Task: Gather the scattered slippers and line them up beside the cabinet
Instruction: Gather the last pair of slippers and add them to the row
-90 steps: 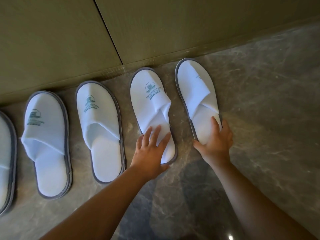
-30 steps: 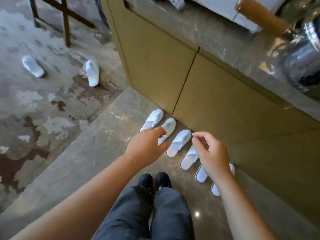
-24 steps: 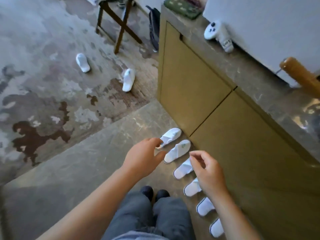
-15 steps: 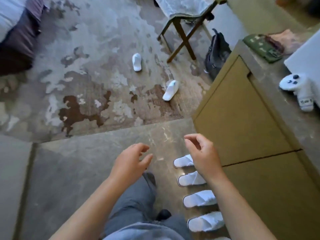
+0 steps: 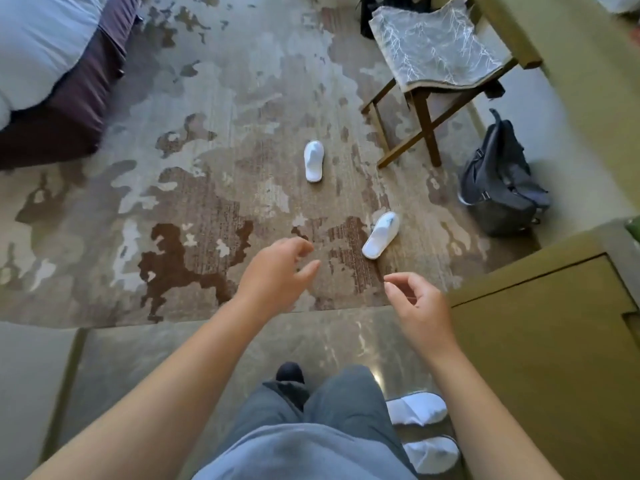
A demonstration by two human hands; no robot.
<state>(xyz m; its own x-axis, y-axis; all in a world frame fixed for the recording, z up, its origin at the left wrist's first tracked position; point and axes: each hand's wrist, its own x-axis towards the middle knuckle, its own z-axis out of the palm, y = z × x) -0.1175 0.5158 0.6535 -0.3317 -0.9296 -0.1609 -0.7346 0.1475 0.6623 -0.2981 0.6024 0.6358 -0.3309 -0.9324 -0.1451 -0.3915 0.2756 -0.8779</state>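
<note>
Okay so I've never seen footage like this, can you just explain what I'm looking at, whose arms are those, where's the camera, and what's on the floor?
There is no machine here. The camera sits on a person's head, looking forward and down, so you see their own two bare arms reaching out. The left hand and the right hand are both open and hold nothing. Below are the person's grey trousers.

On the patterned carpet lie two loose white slippers: a far slipper and a near slipper. Two more, the lined-up slippers, sit on the stone floor beside the olive cabinet. Around them are a bed, a folding stool and a dark backpack.
</note>
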